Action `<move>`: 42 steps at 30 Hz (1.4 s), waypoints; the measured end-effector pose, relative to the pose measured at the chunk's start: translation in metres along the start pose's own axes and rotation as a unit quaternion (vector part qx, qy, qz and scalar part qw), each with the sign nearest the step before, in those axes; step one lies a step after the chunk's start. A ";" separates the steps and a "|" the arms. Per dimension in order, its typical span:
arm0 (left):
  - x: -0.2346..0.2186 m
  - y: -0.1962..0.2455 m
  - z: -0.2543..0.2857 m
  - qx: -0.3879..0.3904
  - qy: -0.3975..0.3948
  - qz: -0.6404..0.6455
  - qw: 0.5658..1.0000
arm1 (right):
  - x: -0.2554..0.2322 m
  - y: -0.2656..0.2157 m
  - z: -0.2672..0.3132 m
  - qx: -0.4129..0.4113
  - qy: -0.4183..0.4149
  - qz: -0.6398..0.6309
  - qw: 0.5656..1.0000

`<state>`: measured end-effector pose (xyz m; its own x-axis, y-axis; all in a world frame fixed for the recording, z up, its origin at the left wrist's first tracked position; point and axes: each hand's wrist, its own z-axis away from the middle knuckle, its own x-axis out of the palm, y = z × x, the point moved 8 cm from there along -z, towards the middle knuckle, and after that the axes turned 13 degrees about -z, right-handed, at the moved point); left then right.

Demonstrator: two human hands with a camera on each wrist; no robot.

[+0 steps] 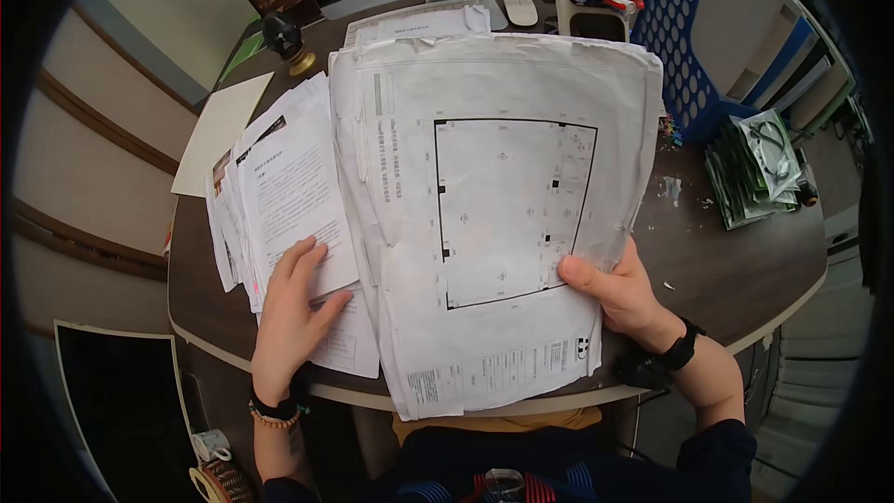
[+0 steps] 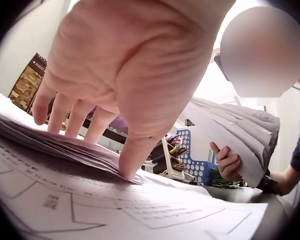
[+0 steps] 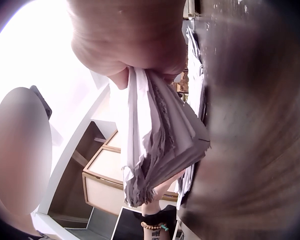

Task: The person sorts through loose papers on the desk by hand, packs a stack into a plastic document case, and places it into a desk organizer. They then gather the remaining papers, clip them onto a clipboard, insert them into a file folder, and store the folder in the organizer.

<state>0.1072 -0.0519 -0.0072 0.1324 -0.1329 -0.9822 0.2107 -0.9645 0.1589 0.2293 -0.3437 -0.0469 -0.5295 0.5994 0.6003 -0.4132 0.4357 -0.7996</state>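
A: Where is the sheaf [image 1: 503, 340]?
B: Held tilted over the desk [image 1: 689, 237], beside the pile [image 1: 293, 182], floor plan [image 1: 517, 200] uppermost; whether its far edge touches down cannot be told.
A: What holds it?
B: The right grip [image 1: 622, 293] clasps its right edge, thumb on top, fingers beneath; the left grip [image 1: 293, 312] rests on the pile, fingers extended.
A: How will it handle?
B: Heavy for paper, likely, yet limp, apt to fan and slip. Worn edges look easily torn: a deep hold on both sides should serve best.
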 end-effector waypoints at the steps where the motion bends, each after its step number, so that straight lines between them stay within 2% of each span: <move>1: 0.002 0.000 0.000 0.004 -0.007 -0.003 1.000 | 0.001 0.001 0.000 0.003 -0.010 -0.002 1.000; 6: 0.002 -0.002 -0.001 0.003 -0.012 0.002 1.000 | 0.003 0.005 0.003 0.026 -0.024 0.000 0.999; 9: 0.001 -0.005 -0.002 -0.007 -0.009 0.073 0.997 | 0.003 0.006 0.004 0.030 -0.030 -0.004 0.999; 11: -0.006 -0.009 -0.001 -0.025 0.037 0.118 0.992 | 0.004 0.006 0.005 0.030 -0.032 -0.006 0.999; 12: -0.006 -0.009 0.000 -0.024 0.036 0.117 0.992 | 0.005 0.006 0.005 0.032 -0.033 -0.008 0.999; 14: -0.011 -0.018 0.004 -0.067 0.078 0.140 0.985 | 0.005 0.007 0.006 0.034 -0.034 -0.011 0.999; 20: -0.016 -0.030 0.010 -0.101 0.123 0.180 0.971 | 0.006 0.007 0.006 0.039 -0.030 -0.001 0.999; 23: -0.016 -0.030 0.011 -0.089 0.126 0.186 0.970 | 0.006 0.007 0.006 0.036 -0.032 -0.001 0.999; 25: -0.015 -0.030 0.012 -0.082 0.129 0.177 0.972 | 0.009 0.003 0.005 -0.004 -0.030 -0.011 0.999; 33: -0.011 -0.020 0.009 -0.078 0.094 0.184 0.975 | 0.008 0.003 0.004 -0.001 -0.030 -0.005 1.000; 36: -0.010 -0.021 0.010 -0.100 0.088 0.189 0.973 | 0.007 0.003 0.005 0.000 -0.029 -0.007 1.000; 38: -0.009 -0.030 0.013 -0.127 0.106 0.215 0.963 | 0.005 0.003 0.005 0.002 -0.027 -0.006 1.000; 40: -0.014 -0.032 0.014 -0.115 0.135 0.205 0.963 | 0.004 0.009 0.006 0.040 -0.028 -0.008 0.999; 42: -0.019 -0.031 0.015 -0.104 0.163 0.195 0.962 | 0.004 0.009 0.006 0.039 -0.027 -0.007 0.999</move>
<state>0.0838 -0.0227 0.0047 0.5303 -0.3643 -0.7655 0.2672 -0.7851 0.5588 0.2195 -0.3416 -0.0516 -0.5619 0.5555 0.6129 -0.4758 0.3891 -0.7888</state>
